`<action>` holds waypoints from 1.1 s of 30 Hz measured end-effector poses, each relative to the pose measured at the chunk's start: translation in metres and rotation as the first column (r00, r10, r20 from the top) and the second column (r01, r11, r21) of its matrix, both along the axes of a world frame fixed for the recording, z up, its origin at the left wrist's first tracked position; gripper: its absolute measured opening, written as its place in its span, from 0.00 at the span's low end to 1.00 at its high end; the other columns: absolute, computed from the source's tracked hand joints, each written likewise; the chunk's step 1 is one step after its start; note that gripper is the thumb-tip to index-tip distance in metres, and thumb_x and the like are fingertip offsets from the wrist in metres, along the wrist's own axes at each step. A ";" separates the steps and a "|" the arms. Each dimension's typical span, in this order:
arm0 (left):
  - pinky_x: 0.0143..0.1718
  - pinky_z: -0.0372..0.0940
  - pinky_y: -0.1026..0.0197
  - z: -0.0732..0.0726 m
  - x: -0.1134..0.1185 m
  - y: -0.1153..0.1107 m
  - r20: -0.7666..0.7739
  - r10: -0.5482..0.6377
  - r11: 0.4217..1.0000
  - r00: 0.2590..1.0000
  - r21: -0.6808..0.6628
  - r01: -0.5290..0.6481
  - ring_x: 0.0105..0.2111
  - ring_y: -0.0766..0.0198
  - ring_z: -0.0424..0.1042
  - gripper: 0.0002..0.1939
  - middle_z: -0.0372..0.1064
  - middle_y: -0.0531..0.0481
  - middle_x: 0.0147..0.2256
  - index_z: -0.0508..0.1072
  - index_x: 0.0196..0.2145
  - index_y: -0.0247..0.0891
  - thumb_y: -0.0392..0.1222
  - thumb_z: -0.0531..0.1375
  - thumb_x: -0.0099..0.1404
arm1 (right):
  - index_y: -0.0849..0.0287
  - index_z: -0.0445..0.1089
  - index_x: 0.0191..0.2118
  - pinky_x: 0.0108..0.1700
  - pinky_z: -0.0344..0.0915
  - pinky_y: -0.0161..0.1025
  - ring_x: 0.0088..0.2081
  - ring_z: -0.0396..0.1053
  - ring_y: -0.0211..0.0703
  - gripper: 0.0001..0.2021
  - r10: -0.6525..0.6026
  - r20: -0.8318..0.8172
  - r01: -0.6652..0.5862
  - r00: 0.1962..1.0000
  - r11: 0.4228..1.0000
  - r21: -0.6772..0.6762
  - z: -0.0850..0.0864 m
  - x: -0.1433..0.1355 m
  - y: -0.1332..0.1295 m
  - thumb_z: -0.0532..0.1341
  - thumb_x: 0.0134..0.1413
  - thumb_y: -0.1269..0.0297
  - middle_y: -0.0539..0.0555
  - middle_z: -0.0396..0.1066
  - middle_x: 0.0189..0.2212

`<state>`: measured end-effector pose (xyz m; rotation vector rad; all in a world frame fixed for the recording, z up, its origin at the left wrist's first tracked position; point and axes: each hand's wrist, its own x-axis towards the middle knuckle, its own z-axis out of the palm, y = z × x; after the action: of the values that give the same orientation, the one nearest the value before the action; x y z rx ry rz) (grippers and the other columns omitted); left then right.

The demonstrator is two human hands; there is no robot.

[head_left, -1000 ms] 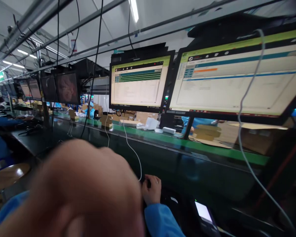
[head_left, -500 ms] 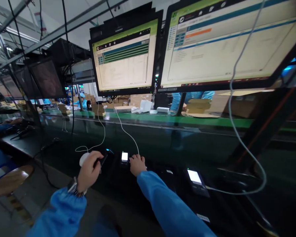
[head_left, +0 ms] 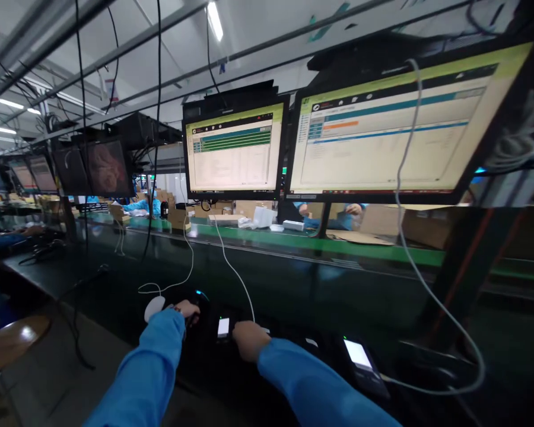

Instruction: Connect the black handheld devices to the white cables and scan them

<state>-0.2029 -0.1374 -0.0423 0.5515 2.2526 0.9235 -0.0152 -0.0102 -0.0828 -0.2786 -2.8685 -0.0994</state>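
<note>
Here left hand (head_left: 187, 309) grips a dark slim device (head_left: 194, 299); right hand (head_left: 248, 339) fisted.

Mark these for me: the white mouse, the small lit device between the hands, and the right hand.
white mouse (head_left: 153, 308), head view, on its top shell.
small lit device (head_left: 223, 327), head view, on its bright screen.
right hand (head_left: 249, 340), head view, on the back of the hand.

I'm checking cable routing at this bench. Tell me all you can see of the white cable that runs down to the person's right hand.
The white cable is thin and round, plastic-looking. It drops slack from below the left monitor, curves across the dark bench and ends at the right hand, beside a small lit device. Its plug is hidden.
</note>
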 end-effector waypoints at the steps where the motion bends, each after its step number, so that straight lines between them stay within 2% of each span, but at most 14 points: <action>1: 0.32 0.66 0.62 0.002 0.001 0.000 0.042 0.014 1.000 0.999 0.024 -0.015 0.25 0.66 0.68 0.11 0.66 0.53 0.24 0.67 0.27 0.32 0.42 0.59 0.64 | 0.60 0.69 0.16 0.25 0.63 0.35 0.22 0.69 0.43 0.06 0.026 0.018 -0.026 0.999 1.000 0.015 0.002 0.002 0.003 0.65 0.31 0.77 0.53 0.67 0.18; 3: 0.30 0.65 0.63 0.009 0.003 0.000 0.103 0.045 0.995 0.994 0.087 -0.054 0.24 0.68 0.67 0.13 0.65 0.54 0.24 0.67 0.28 0.32 0.44 0.58 0.65 | 0.59 0.69 0.16 0.25 0.62 0.36 0.22 0.68 0.44 0.06 0.078 0.035 -0.079 0.996 0.996 0.044 0.006 0.005 0.007 0.65 0.35 0.74 0.53 0.66 0.17; 6: 0.28 0.64 0.65 0.024 0.012 -0.002 0.169 0.069 0.972 0.983 0.212 -0.105 0.23 0.70 0.66 0.12 0.64 0.55 0.23 0.65 0.27 0.32 0.41 0.55 0.67 | 0.59 0.72 0.20 0.27 0.61 0.37 0.24 0.69 0.45 0.07 0.142 -0.015 -0.141 0.990 0.988 0.068 0.010 0.010 0.013 0.65 0.45 0.69 0.54 0.67 0.17; 8: 0.27 0.64 0.66 0.038 0.021 -0.003 0.212 0.051 0.954 0.976 0.280 -0.111 0.23 0.69 0.67 0.10 0.65 0.53 0.24 0.65 0.28 0.32 0.38 0.54 0.66 | 0.58 0.73 0.24 0.29 0.61 0.37 0.25 0.68 0.45 0.03 0.183 -0.062 -0.178 0.981 0.981 0.083 0.012 0.014 0.018 0.66 0.45 0.69 0.54 0.68 0.19; 9: 0.27 0.64 0.66 0.046 0.027 -0.004 0.231 0.031 0.947 0.973 0.305 -0.102 0.24 0.68 0.69 0.09 0.66 0.52 0.24 0.65 0.28 0.31 0.37 0.55 0.65 | 0.58 0.74 0.27 0.30 0.61 0.37 0.26 0.68 0.45 0.01 0.200 -0.093 -0.192 0.975 0.977 0.090 0.013 0.016 0.022 0.66 0.45 0.70 0.54 0.69 0.21; 12: 0.27 0.65 0.65 0.066 0.051 -0.006 0.259 -0.050 0.933 0.965 0.356 -0.048 0.25 0.64 0.71 0.06 0.68 0.47 0.25 0.66 0.28 0.30 0.35 0.59 0.60 | 0.59 0.74 0.35 0.36 0.62 0.39 0.31 0.67 0.44 0.06 0.218 -0.237 -0.201 0.947 0.975 0.095 0.016 0.026 0.042 0.61 0.51 0.73 0.55 0.70 0.28; 15: 0.27 0.66 0.64 0.077 0.081 -0.003 0.267 -0.127 0.931 0.955 0.364 0.022 0.24 0.63 0.71 0.07 0.67 0.48 0.23 0.66 0.27 0.30 0.34 0.58 0.61 | 0.58 0.74 0.42 0.45 0.61 0.43 0.38 0.66 0.45 0.12 0.143 -0.428 -0.134 0.893 0.990 0.050 0.015 0.044 0.070 0.55 0.56 0.74 0.57 0.70 0.34; 18: 0.25 0.65 0.63 0.073 0.111 0.008 0.283 -0.188 0.944 0.940 0.317 0.093 0.22 0.64 0.69 0.10 0.66 0.49 0.22 0.66 0.27 0.30 0.39 0.58 0.63 | 0.57 0.74 0.43 0.49 0.59 0.49 0.44 0.62 0.49 0.13 -0.056 -0.628 0.020 0.776 0.998 -0.064 0.004 0.065 0.098 0.52 0.61 0.70 0.59 0.68 0.40; 20: 0.24 0.64 0.64 0.065 0.127 0.021 0.290 -0.214 0.954 0.933 0.267 0.136 0.20 0.65 0.68 0.11 0.65 0.51 0.22 0.66 0.29 0.31 0.43 0.60 0.62 | 0.57 0.74 0.42 0.48 0.59 0.49 0.44 0.60 0.49 0.14 -0.184 -0.715 0.111 0.675 0.983 -0.148 -0.004 0.077 0.111 0.50 0.63 0.67 0.59 0.67 0.41; 22: 0.22 0.63 0.65 0.055 0.139 0.035 0.286 -0.224 0.963 0.932 0.213 0.166 0.19 0.66 0.67 0.11 0.65 0.52 0.22 0.66 0.31 0.32 0.43 0.60 0.63 | 0.56 0.74 0.42 0.47 0.61 0.46 0.42 0.60 0.47 0.15 -0.256 -0.764 0.157 0.592 0.967 -0.202 -0.011 0.086 0.119 0.50 0.63 0.65 0.58 0.66 0.39; 25: 0.22 0.62 0.65 0.040 0.151 0.054 0.255 -0.230 0.968 0.939 0.163 0.193 0.19 0.67 0.66 0.09 0.64 0.53 0.23 0.64 0.34 0.33 0.42 0.57 0.66 | 0.57 0.75 0.42 0.44 0.61 0.44 0.40 0.60 0.46 0.16 -0.306 -0.815 0.183 0.492 0.952 -0.247 -0.013 0.092 0.125 0.50 0.64 0.63 0.58 0.66 0.37; 28: 0.21 0.62 0.66 0.035 0.159 0.066 0.215 -0.233 0.968 0.948 0.140 0.206 0.19 0.68 0.66 0.08 0.63 0.53 0.23 0.64 0.34 0.32 0.41 0.56 0.67 | 0.58 0.75 0.41 0.42 0.62 0.42 0.39 0.60 0.45 0.17 -0.326 -0.847 0.181 0.419 0.945 -0.274 -0.011 0.094 0.127 0.49 0.64 0.62 0.58 0.66 0.34; 33: 0.22 0.62 0.65 0.045 0.161 0.071 0.202 -0.215 0.976 0.956 0.084 0.201 0.20 0.66 0.68 0.09 0.64 0.53 0.23 0.63 0.35 0.32 0.42 0.57 0.66 | 0.58 0.75 0.40 0.38 0.61 0.40 0.35 0.62 0.44 0.15 -0.267 -0.865 0.106 0.426 0.964 -0.246 -0.009 0.092 0.127 0.51 0.63 0.61 0.56 0.67 0.30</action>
<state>-0.0415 -0.0662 0.0024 0.6723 1.9410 0.9018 0.0767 0.1170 -0.0920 -0.5025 -1.7378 0.1911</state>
